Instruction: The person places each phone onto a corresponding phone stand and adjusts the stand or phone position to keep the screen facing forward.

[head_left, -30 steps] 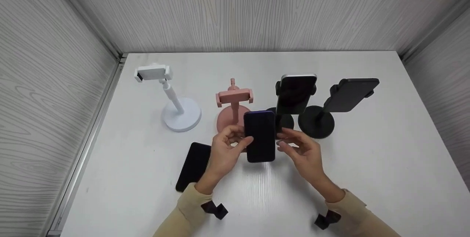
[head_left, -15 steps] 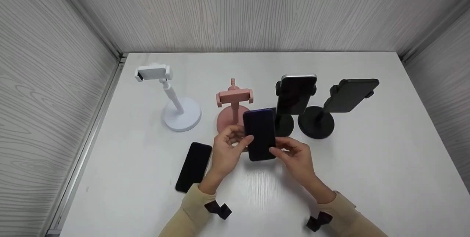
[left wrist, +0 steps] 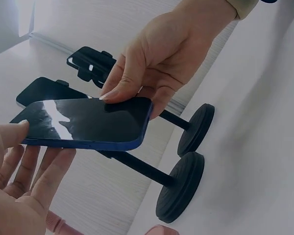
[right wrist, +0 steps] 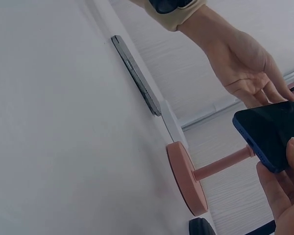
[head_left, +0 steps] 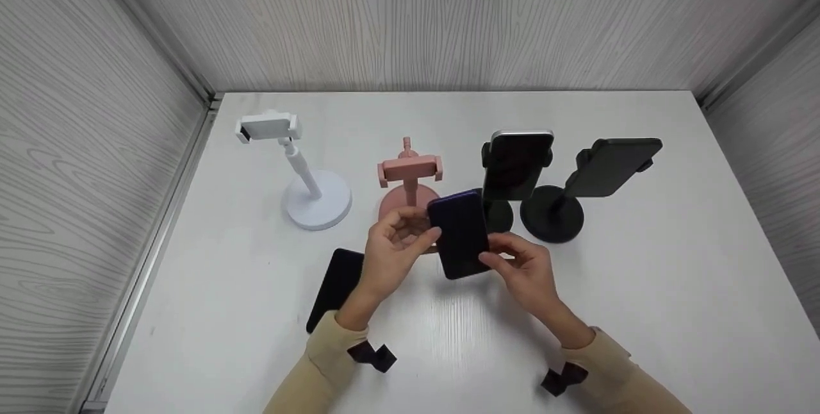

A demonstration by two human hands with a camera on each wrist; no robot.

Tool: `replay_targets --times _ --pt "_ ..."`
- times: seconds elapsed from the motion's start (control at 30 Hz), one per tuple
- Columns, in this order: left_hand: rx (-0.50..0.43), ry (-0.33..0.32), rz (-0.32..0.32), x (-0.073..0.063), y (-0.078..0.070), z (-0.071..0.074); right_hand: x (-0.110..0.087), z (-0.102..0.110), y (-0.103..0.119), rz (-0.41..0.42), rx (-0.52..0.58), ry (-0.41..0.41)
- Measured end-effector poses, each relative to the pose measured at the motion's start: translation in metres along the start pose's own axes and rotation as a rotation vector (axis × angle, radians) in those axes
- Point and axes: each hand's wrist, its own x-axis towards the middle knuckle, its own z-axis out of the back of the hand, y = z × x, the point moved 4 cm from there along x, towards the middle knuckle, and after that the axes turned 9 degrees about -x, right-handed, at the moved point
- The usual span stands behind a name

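Observation:
Between both hands, above the table, is a dark smartphone with a blue edge (head_left: 460, 238); its black screen faces up. My left hand (head_left: 392, 254) pinches its left edge, thumb on the screen and fingers beneath. On the lower right edge, my right hand (head_left: 524, 270) pinches it between thumb and fingers. In the left wrist view both thumbs touch the phone (left wrist: 88, 122). Just behind the left hand stands a pink phone stand (head_left: 410, 169), its clamp bare. A second black phone (head_left: 334, 286) lies on the table, partly hidden by the left forearm.
A white phone stand (head_left: 317, 199) with a bare clamp stands at the left. To the right, two black stands hold a silver-rimmed phone (head_left: 517, 164) and a dark phone (head_left: 614, 167). Pale panels (head_left: 448, 23) wall the white table (head_left: 672, 286) at the back and sides.
The right hand has moved from beside the phone to pinch its lower right edge. The phone has tilted, its lower end swinging right, and shifted slightly right.

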Motion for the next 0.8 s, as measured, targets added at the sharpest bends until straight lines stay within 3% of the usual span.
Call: replay_targets --times 0.27,0.5,0.67,0.8 --pt "-0.016 0.031 -0.055 0.008 -0.018 0.001 0.000 0.005 -0.002 -0.001 -0.004 0.009" --pt "0.002 0.027 -0.042 0.011 -0.023 -0.002 -0.002 0.005 -0.001 -0.033 -0.020 0.009" --pt "0.050 -0.026 -0.084 0.010 -0.024 -0.001 -0.001 -0.001 0.004 -0.036 -0.121 0.004" --pt "0.088 -0.073 -0.109 0.009 -0.024 0.000 -0.003 -0.008 0.007 0.008 -0.242 -0.024"
